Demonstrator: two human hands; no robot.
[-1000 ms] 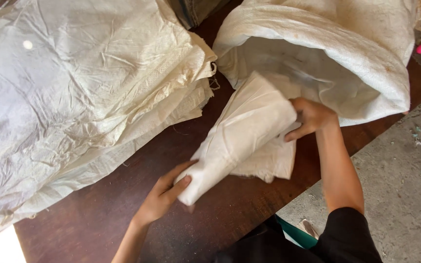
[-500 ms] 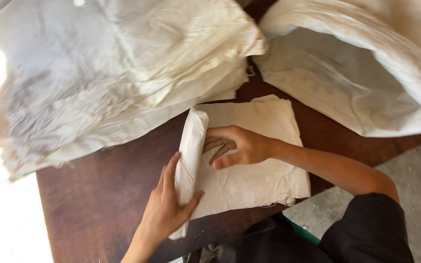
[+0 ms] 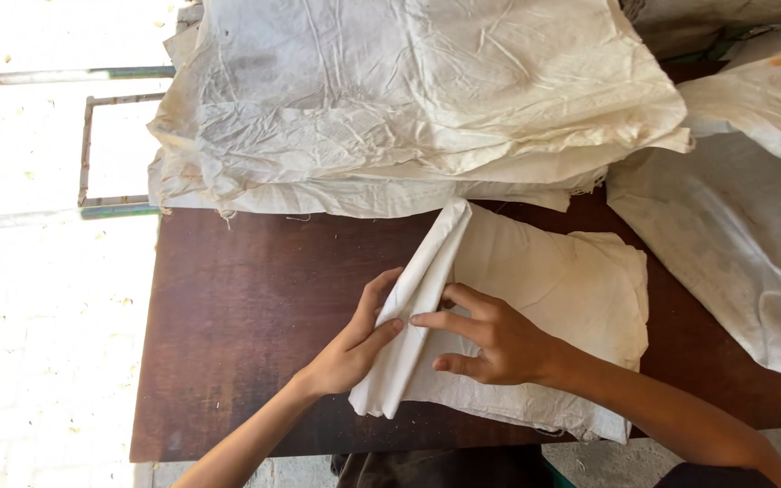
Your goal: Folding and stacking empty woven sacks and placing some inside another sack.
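Observation:
A folded white cloth sack [image 3: 553, 289] lies flat on a dark brown wooden table [image 3: 246, 307]. Its left edge is rolled up into a raised fold running from near the stack down to the table's front. My left hand [image 3: 350, 348] cups that fold from the left, with its fingers wrapped on the cloth. My right hand [image 3: 490, 339] presses down on the sack just to the right of the fold, fingers spread and fingertips touching the fold.
A thick stack of crumpled white sacks [image 3: 409, 99] covers the far half of the table. A large open sack [image 3: 752, 226] lies at the right. A metal frame [image 3: 38, 149] stands on the pale paved ground at the left.
The sack went from being held up in both hands to lying flat on the table. My hands now press and roll its left edge; the view has shifted left.

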